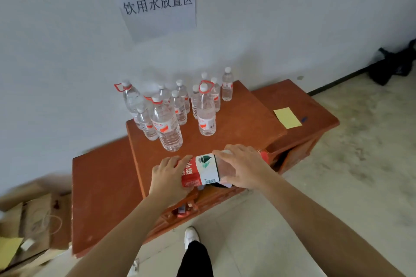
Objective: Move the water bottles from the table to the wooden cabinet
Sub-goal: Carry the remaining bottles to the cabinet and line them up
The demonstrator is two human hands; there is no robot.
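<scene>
The big bottle (206, 170) I grip lies on its side, red-and-white label up and red cap to the right, over the front edge of the wooden cabinet (243, 119). The other clear bottles (167, 128) stand upright and capped on the cabinet's top, back left.

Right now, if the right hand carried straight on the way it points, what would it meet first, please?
Probably the nearest large clear plastic water bottle with a red neck ring, standing on the red-brown wooden cabinet. The right hand points forward-left over the red-labelled bottle it holds; depth is unclear.

Left hand (167, 177) gripping bottle (202, 171), right hand (244, 167) seemingly likewise
</scene>
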